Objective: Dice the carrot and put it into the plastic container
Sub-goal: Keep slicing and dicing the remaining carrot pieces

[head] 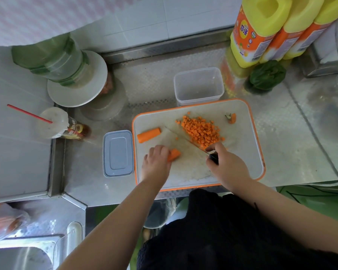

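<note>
On steel counter (white-tiled wall behind), orange-rimmed board holds diced carrot.

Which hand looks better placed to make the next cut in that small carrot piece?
The right hand: it already grips the knife, whose blade lies on the board beside the carrot piece. The left hand holds that piece steady, so it is better kept there.

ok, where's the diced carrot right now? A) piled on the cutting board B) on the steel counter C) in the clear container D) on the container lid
A: the diced carrot sits in a heap on the cutting board beside the knife blade, while the plastic container behind the board holds no carrot and the lid to the left is bare.
</note>
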Motion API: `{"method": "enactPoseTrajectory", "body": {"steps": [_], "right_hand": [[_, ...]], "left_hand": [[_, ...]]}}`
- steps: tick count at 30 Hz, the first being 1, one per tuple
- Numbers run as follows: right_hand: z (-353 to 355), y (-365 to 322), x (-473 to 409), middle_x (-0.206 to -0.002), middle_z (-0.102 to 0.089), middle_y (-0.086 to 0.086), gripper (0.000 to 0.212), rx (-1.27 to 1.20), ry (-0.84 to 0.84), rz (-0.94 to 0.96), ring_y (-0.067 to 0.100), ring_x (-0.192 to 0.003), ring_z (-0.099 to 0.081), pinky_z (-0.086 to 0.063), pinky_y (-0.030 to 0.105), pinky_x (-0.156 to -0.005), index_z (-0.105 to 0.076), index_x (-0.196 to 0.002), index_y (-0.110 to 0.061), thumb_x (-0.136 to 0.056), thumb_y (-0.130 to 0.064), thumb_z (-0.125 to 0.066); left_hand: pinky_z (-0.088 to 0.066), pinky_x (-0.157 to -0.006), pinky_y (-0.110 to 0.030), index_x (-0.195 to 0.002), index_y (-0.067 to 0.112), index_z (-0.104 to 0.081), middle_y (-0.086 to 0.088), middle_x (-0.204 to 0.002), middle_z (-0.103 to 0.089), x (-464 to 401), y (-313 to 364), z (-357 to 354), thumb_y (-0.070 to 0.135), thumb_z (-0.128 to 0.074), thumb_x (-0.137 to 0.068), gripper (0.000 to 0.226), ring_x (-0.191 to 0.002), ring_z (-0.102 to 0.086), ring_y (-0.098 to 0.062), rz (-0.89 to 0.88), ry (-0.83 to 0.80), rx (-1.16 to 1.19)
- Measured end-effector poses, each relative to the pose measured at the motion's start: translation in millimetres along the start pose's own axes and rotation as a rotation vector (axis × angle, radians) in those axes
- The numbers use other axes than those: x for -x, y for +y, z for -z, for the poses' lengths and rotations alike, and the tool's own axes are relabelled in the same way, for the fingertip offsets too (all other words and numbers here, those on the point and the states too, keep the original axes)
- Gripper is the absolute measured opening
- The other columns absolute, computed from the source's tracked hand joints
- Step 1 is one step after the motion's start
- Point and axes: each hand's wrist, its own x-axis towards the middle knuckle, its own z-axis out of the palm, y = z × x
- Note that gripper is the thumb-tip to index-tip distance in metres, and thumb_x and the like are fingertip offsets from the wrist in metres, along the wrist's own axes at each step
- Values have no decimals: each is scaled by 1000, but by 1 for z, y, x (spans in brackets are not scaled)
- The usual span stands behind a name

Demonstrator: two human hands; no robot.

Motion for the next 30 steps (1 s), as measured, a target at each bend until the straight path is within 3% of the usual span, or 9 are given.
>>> {"method": "enactPoseTrajectory", "body": {"steps": [5, 9, 11, 16, 22, 25, 27, 30], "right_hand": [[-4, -1, -2, -68, -55, -11, 21, 54, -63, -18, 19, -64, -58, -47, 33, -57, -49, -114, -23, -95, -29, -52], [-5, -6, -10, -92, -65, -4, 24, 118, -122, -32, 21, -80, -62, -51, 35, -67, -50, -115, -23, -95, -37, -51], [-7, -8, -16, -95, -65, -6, 27, 141, -139, -21, 20, -81, -62, -48, 32, -65, -50, -117, -23, -96, -40, -50], [-9, -7, -28, -68, -48, -15, 26, 180, -168, -11, 14, -65, -51, -35, 27, -52, -51, -114, -23, -96, -41, -48], [-7, -2, -26, -65, -49, -10, 23, 202, -217, 12, 10, -58, -49, -30, 27, -48, -49, -100, -24, -95, -47, -47], [-6, -2, -23, -62, -49, -6, 24, 240, -245, 32, 13, -56, -50, -30, 28, -48, -48, -86, -23, -96, -45, -46], [-6, -2, -22, -62, -51, -4, 27, 268, -252, 36, 15, -57, -52, -33, 29, -47, -53, -88, -20, -97, -44, -45], [-5, -3, -21, -66, -57, -2, 32, 335, -269, 56, 19, -59, -56, -41, 32, -50, -57, -95, -17, -98, -45, -42]], "left_hand": [[-33, -103, -36, -136, 25, -41, 6, -137, -39, 20, 3, -7, 53, -61, -86, 61, -128, -34, -19, 9, -64, -28], [-46, -91, -37, -134, 26, -46, 5, -132, -39, 23, 3, -10, 45, -55, -94, 45, -124, -36, -18, 75, -78, 56], [-47, -87, -37, -131, 26, -49, 4, -129, -42, 21, 6, -10, 38, -54, -96, 37, -123, -37, -19, 52, -84, 79], [-46, -88, -35, -131, 26, -51, 3, -130, -43, 14, 9, -6, 33, -53, -97, 35, -123, -35, -18, -9, -100, 71], [-50, -93, -38, -128, 19, -50, 1, -135, -41, 11, 10, -10, 24, -54, -95, 33, -127, -35, -20, -183, -108, -87], [-54, -86, -39, -129, 19, -48, 0, -132, -43, 15, 8, -16, 23, -60, -92, 38, -123, -36, -21, -241, -70, -75], [-58, -68, -38, -123, 18, -52, -3, -124, -48, 19, 8, -15, 28, -72, -84, 45, -115, -40, -21, -244, 34, -47], [-52, -41, -35, -107, 16, -52, -10, -111, -56, 30, 7, -25, 30, -84, -68, 52, -101, -55, -28, -182, 213, 27]]}}
